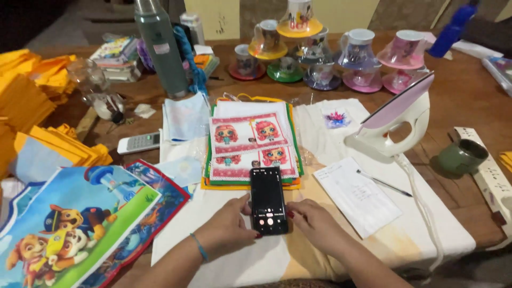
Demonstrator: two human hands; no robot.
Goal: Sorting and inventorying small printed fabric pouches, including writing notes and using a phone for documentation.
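A black smartphone [268,199] lies flat on a white cloth [437,234] in front of me, its screen lit with a camera view. My left hand [226,226] rests against the phone's left edge, thumb on its lower corner. Along the phone's right edge lies my right hand [314,224], a red-nailed finger touching the side. Just beyond the phone sits a stack of printed sheets with red-haired doll pictures [250,141] on coloured fabric bags.
A white and pink clothes iron [392,125] stands upright at the right, its cord trailing down. A paper sheet [356,196] and pen lie beside it, with a green mug [461,157] farther right. Cartoon bags [80,224] lie left, yellow fabric [32,96] far left, decorated cups [320,53] behind, and a green flask [160,48].
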